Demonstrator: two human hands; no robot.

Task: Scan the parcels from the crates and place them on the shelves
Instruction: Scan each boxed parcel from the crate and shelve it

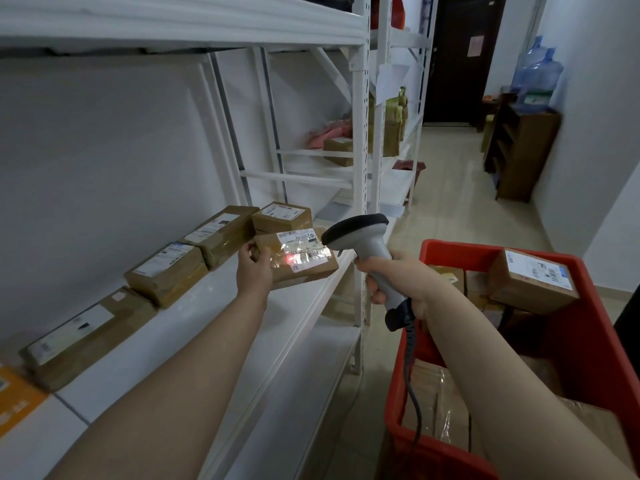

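1. Orange pkg (pixel 15 398): cut off by L edge.
2. Red crate (pixel 595 341): cut off by btm + R edges; lower boxes inside mostly hidden.
3. Parcel (pixel 304 271) label: print too small, glare.

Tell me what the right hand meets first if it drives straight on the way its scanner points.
Probably the parcel gripped by the left hand, lit red by the scanner; depth is uncertain.

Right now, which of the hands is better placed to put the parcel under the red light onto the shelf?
Probably the left hand: it holds the parcel right over the shelf, while the right hand grips the scanner.
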